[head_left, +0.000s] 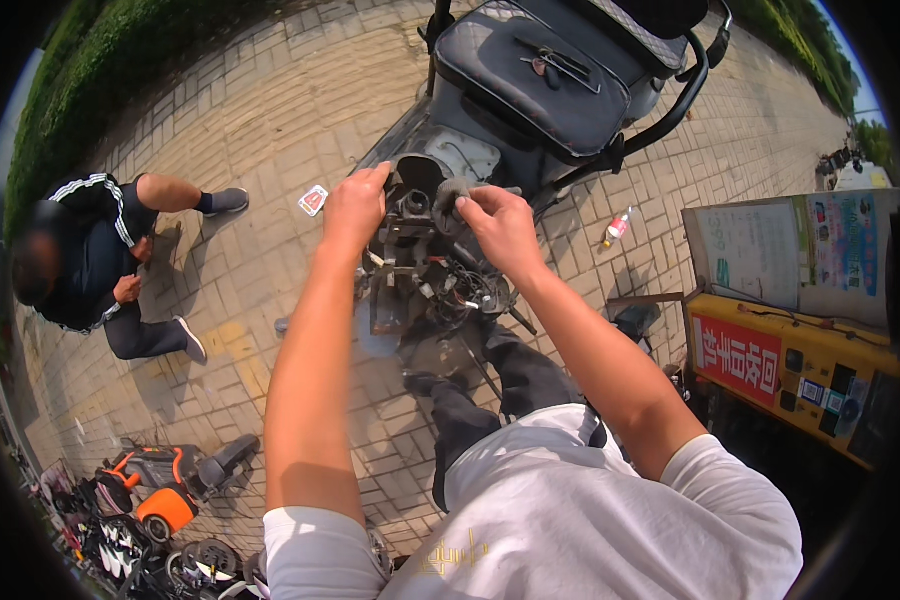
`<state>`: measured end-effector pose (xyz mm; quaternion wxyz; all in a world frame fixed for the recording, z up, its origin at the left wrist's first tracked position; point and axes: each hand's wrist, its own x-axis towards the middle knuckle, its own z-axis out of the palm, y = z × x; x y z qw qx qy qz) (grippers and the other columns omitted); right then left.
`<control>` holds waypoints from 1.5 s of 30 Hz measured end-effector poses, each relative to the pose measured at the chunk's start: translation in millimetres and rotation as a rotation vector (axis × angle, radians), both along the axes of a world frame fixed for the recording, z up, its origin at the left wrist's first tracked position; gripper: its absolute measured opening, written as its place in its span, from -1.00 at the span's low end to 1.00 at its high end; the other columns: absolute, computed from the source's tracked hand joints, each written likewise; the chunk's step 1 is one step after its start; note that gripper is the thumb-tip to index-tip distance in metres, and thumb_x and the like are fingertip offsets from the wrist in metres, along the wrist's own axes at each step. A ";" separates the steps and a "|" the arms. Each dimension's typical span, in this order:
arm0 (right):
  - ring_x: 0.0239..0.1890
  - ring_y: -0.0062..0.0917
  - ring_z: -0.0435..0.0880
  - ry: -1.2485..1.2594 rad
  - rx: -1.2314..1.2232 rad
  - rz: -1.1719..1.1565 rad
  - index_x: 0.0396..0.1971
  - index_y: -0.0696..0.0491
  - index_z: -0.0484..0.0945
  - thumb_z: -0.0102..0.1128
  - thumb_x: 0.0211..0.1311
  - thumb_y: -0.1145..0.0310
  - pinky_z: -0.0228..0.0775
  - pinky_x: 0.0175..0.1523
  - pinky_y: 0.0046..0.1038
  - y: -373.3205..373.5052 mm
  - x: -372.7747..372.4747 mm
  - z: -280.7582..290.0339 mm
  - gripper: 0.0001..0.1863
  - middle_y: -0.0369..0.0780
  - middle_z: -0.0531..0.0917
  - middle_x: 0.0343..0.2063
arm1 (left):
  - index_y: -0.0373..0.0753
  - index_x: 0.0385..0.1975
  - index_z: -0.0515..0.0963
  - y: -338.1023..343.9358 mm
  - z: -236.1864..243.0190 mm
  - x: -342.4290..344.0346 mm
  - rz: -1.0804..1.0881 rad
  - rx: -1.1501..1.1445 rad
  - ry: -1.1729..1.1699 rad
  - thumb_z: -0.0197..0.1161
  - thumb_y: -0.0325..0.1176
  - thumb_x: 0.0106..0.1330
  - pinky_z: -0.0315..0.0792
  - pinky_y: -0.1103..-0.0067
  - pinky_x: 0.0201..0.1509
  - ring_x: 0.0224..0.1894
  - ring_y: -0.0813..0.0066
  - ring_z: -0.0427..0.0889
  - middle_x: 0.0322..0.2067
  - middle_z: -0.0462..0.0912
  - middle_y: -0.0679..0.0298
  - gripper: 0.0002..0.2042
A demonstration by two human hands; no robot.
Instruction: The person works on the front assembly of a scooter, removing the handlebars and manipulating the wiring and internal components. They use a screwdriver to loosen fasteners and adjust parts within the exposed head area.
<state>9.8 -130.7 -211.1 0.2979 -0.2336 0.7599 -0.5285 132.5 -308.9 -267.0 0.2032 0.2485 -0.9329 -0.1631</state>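
Observation:
In front of me stands an electric scooter or trike with its steering column (410,205) opened up. Bundles of loose wires (460,292) and connectors hang from it on my side. My left hand (355,208) is closed at the left edge of the column, its fingertips partly hidden. With bent fingers my right hand (497,228) pinches a grey, crumpled, rag-like piece (450,203) against the column's right side. A dark curved cover (417,172) rises between the hands. On the black padded seat (485,55) beyond lie several thin tools (570,68) and what look like keys.
A person (90,250) sits low at the left. Right of me stands a yellow cabinet (810,375) with signboards. A small bottle (618,228) and a card (313,201) lie on the brick paving. An orange-and-black ride-on (167,510) and other vehicles stand at lower left.

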 end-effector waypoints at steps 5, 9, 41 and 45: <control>-0.52 -0.59 0.59 0.237 0.162 0.130 -0.28 0.31 0.59 0.18 0.15 0.34 0.39 -0.39 -0.55 -57.1 -10.3 -21.3 -0.71 -0.19 0.65 -0.51 | -0.11 -0.12 0.53 -1.2 -2.1 -4.2 0.038 0.043 -0.032 0.04 -0.46 0.17 0.51 0.28 -0.32 -0.35 0.09 0.61 -0.39 0.62 0.15 -0.72; -0.61 -0.60 0.55 -0.001 0.281 0.221 -0.34 0.31 0.60 0.18 0.13 0.36 0.36 -0.50 -0.50 -82.8 -20.9 -22.1 -0.72 -0.20 0.61 -0.59 | -0.12 -0.10 0.54 2.5 1.2 -4.6 0.074 0.092 -0.068 0.05 -0.48 0.15 0.49 0.28 -0.26 -0.32 0.05 0.60 -0.33 0.62 0.11 -0.69; -0.28 -0.18 0.66 0.805 0.686 0.567 -0.49 0.11 0.65 0.16 -0.09 0.43 0.50 -0.17 -0.27 -69.1 14.2 -24.3 -0.86 -0.04 0.67 -0.42 | -0.13 -0.16 0.54 8.0 7.0 -5.2 0.128 0.110 -0.164 0.03 -0.51 0.15 0.51 0.29 -0.22 -0.26 0.10 0.63 -0.36 0.63 0.12 -0.73; -0.26 -0.13 0.62 0.627 0.569 0.502 -0.41 0.10 0.64 0.15 -0.09 0.42 0.47 -0.13 -0.22 -47.0 11.1 -31.8 -0.80 -0.01 0.65 -0.41 | -0.12 -0.16 0.55 7.9 3.5 -4.3 0.139 0.103 -0.142 0.03 -0.50 0.16 0.51 0.29 -0.22 -0.26 0.10 0.63 -0.37 0.62 0.13 -0.72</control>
